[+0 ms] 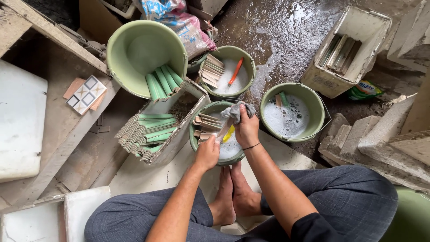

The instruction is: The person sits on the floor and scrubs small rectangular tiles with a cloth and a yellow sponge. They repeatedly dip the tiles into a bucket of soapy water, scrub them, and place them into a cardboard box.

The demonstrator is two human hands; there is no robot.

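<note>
Tile strip [222, 130], narrow and brownish, sits tilted over a soapy green bucket [193, 134], clamped at its lower end by the left hand [208, 154]; the right hand [247, 130] is closed on a grey rag [236, 111] pressed to the strip's upper part. Hands close together, w/ a yellow brush [229, 133] just below them in the suds and more strips [204, 127] stacked along the bucket's left side.

Head view, packaging first: a green printed packet [363, 89] lies flat on wet ground at right, betw. a white box [345, 49] of grey strips and pale concrete blocks [380, 134]. At top, a pink-and-blue printed plastic bag [179, 20] slumps behind the buckets.

Around: big tilted green tub [143, 49] holding green trim pieces [163, 80]; second white box [179, 130] w/ green ridged tiles [143, 132] stacked at its mouth, touching the work bucket. Far bucket [247, 67] has strips and an orange brush [235, 71]; right bucket [313, 101] is foam w/ two small pieces. Patterned tile [86, 94] lies on a plank at left. Bare feet [233, 192] rest just under the work bucket.
</note>
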